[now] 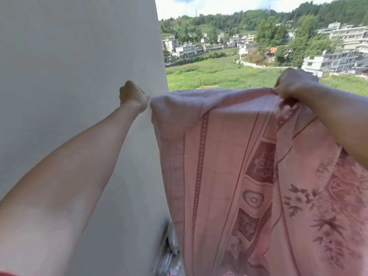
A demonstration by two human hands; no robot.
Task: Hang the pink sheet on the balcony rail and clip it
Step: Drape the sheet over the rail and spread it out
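Note:
The pink sheet [229, 156] with a darker flower and border pattern hangs spread in front of me, its top edge stretched level between my hands. My left hand [133, 96] is closed on the sheet's left top corner, right next to the white wall. My right hand [292, 84] grips a bunched part of the top edge at the right. The balcony rail is hidden behind the cloth. No clip is in view.
A plain white wall [79, 56] fills the left half, close to my left arm. Clear plastic items [171, 242] lie on the floor at the wall's foot. Beyond the sheet are green fields [219, 74], houses and wooded hills.

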